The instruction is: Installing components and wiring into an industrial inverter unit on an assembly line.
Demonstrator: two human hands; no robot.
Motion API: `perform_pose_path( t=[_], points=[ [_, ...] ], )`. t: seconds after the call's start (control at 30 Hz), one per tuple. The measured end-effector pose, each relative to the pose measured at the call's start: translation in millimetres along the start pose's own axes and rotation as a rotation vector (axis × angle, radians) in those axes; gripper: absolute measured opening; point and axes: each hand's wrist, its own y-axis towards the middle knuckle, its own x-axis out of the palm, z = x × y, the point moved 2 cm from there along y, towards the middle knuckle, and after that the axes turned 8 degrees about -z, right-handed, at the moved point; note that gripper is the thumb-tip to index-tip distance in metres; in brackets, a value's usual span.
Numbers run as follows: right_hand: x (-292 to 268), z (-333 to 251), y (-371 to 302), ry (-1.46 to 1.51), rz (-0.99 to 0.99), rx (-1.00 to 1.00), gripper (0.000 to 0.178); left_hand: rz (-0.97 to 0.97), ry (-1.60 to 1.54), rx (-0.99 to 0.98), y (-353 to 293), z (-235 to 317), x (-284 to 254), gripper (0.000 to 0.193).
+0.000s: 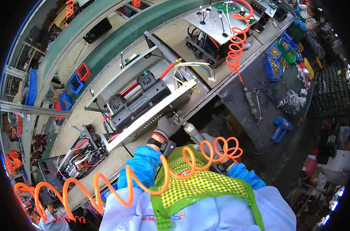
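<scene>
My right hand (212, 144), in a grey glove, is wrapped round a grey pneumatic screwdriver (191, 130) whose bit points up and left. My left hand (168, 126), also gloved, is beside the bit at the near side panel (147, 120) of a metal chassis. Its fingers look pinched together by the bit tip; what they hold is too small to make out. Inside the chassis lies a black twin-cylinder compressor (140, 101) with a red hose (167, 71) at its far end. A bundle of white wires (194, 64) hangs over the panel's right end.
An orange coiled air hose (168, 169) crosses in front of my arms. Right of me, a dark table (255, 104) carries another air screwdriver (250, 101), a wrench (258, 105), a blue heat gun (281, 128) and blue bins of brass fittings (273, 69). Another opened unit (73, 163) stands at left.
</scene>
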Motion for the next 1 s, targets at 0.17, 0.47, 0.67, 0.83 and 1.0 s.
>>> perform_pose_path(
  t=[0.17,0.47,0.67,0.83,1.0],
  points=[
    [12,22,12,0.084,-0.022,0.122,0.025,-0.021,-0.123,-0.042,1,2,7,0.043],
    [24,21,8,-0.047,-0.015,-0.012,0.021,-0.035,-0.151,-0.076,-8,11,-5,0.044],
    [27,34,5,0.047,0.008,0.057,0.022,0.06,-0.105,-0.051,2,-1,14,0.041],
    [31,46,10,0.057,-0.012,0.118,0.023,0.006,-0.058,-0.055,5,-2,13,0.041],
    [47,77,19,0.052,-0.112,0.071,0.048,-0.061,0.036,0.029,9,12,-14,0.042]
  ],
)
